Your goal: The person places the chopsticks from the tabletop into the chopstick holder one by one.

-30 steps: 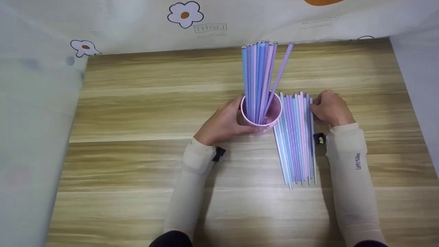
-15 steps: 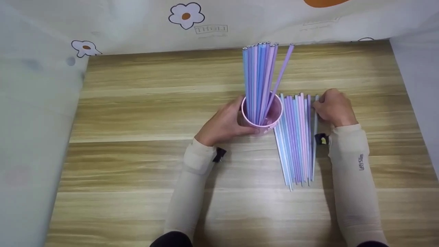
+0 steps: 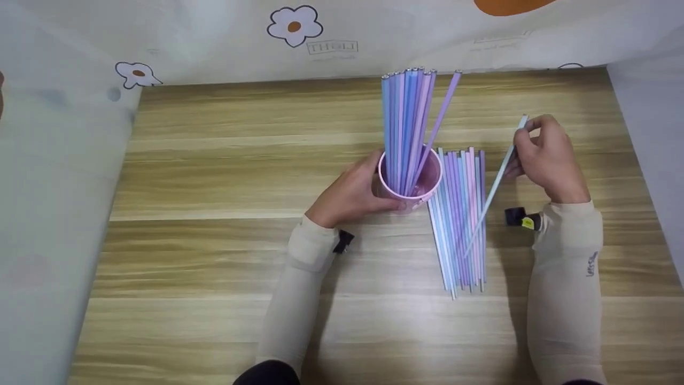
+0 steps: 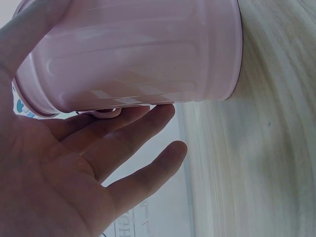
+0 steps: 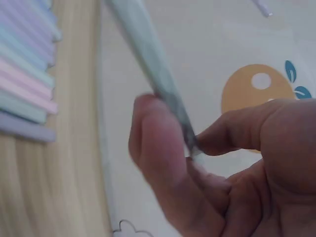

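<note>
In the head view my left hand [image 3: 352, 190] grips a pink cup [image 3: 409, 202], thumb on the near side and fingers behind it. The cup holds a bundle of slim pastel sticks [image 3: 404, 128] in blue, purple and pink; one purple stick leans apart to the right. My right hand [image 3: 550, 152] pinches a pale green, pencil-like stick [image 3: 499, 179] near its upper end. That stick slants down to the left, its lower end overlapping a row of similar sticks [image 3: 457, 224] beside the cup. In the right wrist view, thumb and finger pinch the pale green stick [image 5: 153, 59].
The wood-grain table [image 3: 214, 267] extends around the cup and row. A pale sheet with printed flowers [image 3: 295, 25] hangs along the back edge, and pale walls [image 3: 37, 214] flank both sides. A dark wrist camera [image 3: 515, 216] sits beside the right cuff.
My right hand has drawn the pale green stick out from the row's right side and raised it, moving right and toward the back. The left hand and cup stay almost in place.
</note>
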Demonstrator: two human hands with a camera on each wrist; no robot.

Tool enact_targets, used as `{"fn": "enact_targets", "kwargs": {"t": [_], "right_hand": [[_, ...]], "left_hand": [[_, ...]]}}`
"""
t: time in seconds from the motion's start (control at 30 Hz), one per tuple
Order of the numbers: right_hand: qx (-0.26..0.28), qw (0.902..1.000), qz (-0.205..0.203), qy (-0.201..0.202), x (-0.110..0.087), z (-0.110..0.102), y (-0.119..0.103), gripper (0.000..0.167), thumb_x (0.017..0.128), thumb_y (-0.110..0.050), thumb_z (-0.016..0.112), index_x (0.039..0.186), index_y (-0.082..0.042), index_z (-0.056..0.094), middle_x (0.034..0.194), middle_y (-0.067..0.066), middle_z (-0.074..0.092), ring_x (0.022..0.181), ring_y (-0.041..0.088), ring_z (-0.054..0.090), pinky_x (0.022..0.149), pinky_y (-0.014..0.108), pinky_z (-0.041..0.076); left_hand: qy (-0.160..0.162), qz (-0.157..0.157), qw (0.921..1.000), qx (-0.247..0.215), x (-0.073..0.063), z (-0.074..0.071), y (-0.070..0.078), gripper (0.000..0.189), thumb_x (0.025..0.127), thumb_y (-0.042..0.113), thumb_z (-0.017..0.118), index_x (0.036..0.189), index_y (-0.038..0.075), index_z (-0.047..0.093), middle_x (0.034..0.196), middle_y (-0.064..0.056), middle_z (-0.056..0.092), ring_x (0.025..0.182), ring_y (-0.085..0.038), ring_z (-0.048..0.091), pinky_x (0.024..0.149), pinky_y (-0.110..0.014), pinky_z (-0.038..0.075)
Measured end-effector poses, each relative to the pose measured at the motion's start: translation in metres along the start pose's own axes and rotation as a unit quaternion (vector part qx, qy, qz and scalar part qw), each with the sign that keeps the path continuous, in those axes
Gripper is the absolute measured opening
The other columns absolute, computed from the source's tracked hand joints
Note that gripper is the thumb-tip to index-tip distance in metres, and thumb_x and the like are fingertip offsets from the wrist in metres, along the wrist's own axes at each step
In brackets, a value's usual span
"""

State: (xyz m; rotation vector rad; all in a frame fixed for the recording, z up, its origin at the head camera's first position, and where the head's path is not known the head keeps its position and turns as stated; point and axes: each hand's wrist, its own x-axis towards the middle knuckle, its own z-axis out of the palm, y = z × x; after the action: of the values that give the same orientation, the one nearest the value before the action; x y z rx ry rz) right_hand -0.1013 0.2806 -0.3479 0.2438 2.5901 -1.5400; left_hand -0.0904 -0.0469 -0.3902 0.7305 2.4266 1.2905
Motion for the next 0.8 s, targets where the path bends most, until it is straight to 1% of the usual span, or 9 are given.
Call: {"fn": "enact_targets", "kwargs": {"t": [0.1, 0.23, 0.3, 0.4, 0.47, 0.57, 0.67, 0.73, 0.8], "right_hand": [[0.039, 0.9991, -0.008, 0.018, -0.001, 0.0, -0.01, 0.011, 0.104, -0.016, 0.036, 0.11, -0.008, 0.037, 0.062, 0.007, 0.065, 0.046, 0.019, 0.065, 0.053, 0.033, 0.058], [0.105, 0.993, -0.021, 0.049, 0.0, -0.002, -0.026, 0.012, 0.103, -0.016, 0.039, 0.111, -0.007, 0.038, 0.061, 0.009, 0.064, 0.043, 0.018, 0.062, 0.048, 0.031, 0.056], [0.152, 0.9857, -0.033, 0.066, 0.002, -0.002, -0.034, 0.011, 0.103, -0.014, 0.04, 0.11, -0.005, 0.038, 0.06, 0.01, 0.063, 0.041, 0.018, 0.061, 0.046, 0.031, 0.055], [0.223, 0.9693, -0.049, 0.092, 0.004, -0.004, -0.048, 0.01, 0.103, -0.011, 0.041, 0.11, -0.003, 0.038, 0.059, 0.012, 0.061, 0.04, 0.019, 0.06, 0.044, 0.031, 0.054], [0.253, 0.9584, -0.066, 0.114, 0.004, -0.004, -0.057, 0.01, 0.103, -0.01, 0.041, 0.11, -0.003, 0.039, 0.059, 0.013, 0.06, 0.039, 0.02, 0.059, 0.043, 0.031, 0.054], [0.275, 0.9465, -0.087, 0.144, 0.004, -0.004, -0.07, 0.012, 0.103, -0.011, 0.041, 0.112, -0.003, 0.039, 0.058, 0.014, 0.059, 0.039, 0.021, 0.059, 0.044, 0.032, 0.054], [0.269, 0.9435, -0.106, 0.163, 0.004, -0.002, -0.08, 0.012, 0.103, -0.013, 0.041, 0.112, -0.004, 0.04, 0.057, 0.013, 0.058, 0.04, 0.021, 0.059, 0.045, 0.032, 0.054], [0.266, 0.9421, -0.115, 0.168, 0.004, 0.0, -0.085, 0.012, 0.104, -0.013, 0.041, 0.111, -0.005, 0.04, 0.055, 0.013, 0.056, 0.041, 0.022, 0.06, 0.046, 0.032, 0.055], [0.258, 0.9427, -0.124, 0.171, 0.004, 0.002, -0.089, 0.012, 0.104, -0.014, 0.041, 0.111, -0.005, 0.04, 0.055, 0.013, 0.055, 0.041, 0.022, 0.06, 0.046, 0.032, 0.055]], "left_hand": [[0.0, 0.004, 1.0, 0.0, 0.0, 0.0, 0.0, 0.102, 0.075, 0.032, 0.089, 0.155, 0.012, 0.028, 0.148, -0.003, 0.047, 0.133, -0.01, 0.045, 0.112, -0.025, 0.032], [0.002, 0.005, 1.0, -0.001, -0.001, 0.0, -0.001, 0.103, 0.075, 0.032, 0.089, 0.156, 0.012, 0.028, 0.147, -0.002, 0.048, 0.133, -0.01, 0.045, 0.112, -0.024, 0.032], [0.002, 0.005, 1.0, -0.001, -0.001, -0.001, -0.001, 0.103, 0.075, 0.032, 0.089, 0.155, 0.013, 0.029, 0.147, -0.003, 0.049, 0.132, -0.01, 0.045, 0.112, -0.024, 0.033], [0.001, 0.005, 1.0, -0.003, 0.0, -0.001, -0.001, 0.102, 0.075, 0.032, 0.089, 0.155, 0.013, 0.029, 0.147, -0.003, 0.048, 0.133, -0.01, 0.045, 0.112, -0.025, 0.032], [0.001, 0.005, 1.0, -0.002, 0.0, -0.001, -0.001, 0.102, 0.075, 0.032, 0.089, 0.155, 0.012, 0.029, 0.147, -0.003, 0.049, 0.132, -0.01, 0.045, 0.112, -0.025, 0.033], [0.002, 0.007, 1.0, 0.0, 0.0, -0.001, -0.001, 0.1, 0.075, 0.032, 0.088, 0.154, 0.011, 0.03, 0.144, -0.004, 0.05, 0.13, -0.01, 0.046, 0.111, -0.024, 0.033], [0.001, 0.008, 1.0, 0.001, -0.001, 0.0, 0.0, 0.097, 0.076, 0.031, 0.088, 0.153, 0.01, 0.032, 0.141, -0.004, 0.052, 0.128, -0.011, 0.048, 0.109, -0.024, 0.034], [0.001, 0.01, 1.0, -0.002, 0.0, 0.0, 0.0, 0.097, 0.076, 0.03, 0.088, 0.153, 0.009, 0.032, 0.141, -0.004, 0.051, 0.128, -0.011, 0.048, 0.109, -0.024, 0.035], [0.001, 0.009, 1.0, 0.001, 0.0, 0.0, 0.001, 0.098, 0.076, 0.03, 0.088, 0.153, 0.009, 0.031, 0.142, -0.005, 0.051, 0.128, -0.012, 0.048, 0.109, -0.024, 0.035]]}}
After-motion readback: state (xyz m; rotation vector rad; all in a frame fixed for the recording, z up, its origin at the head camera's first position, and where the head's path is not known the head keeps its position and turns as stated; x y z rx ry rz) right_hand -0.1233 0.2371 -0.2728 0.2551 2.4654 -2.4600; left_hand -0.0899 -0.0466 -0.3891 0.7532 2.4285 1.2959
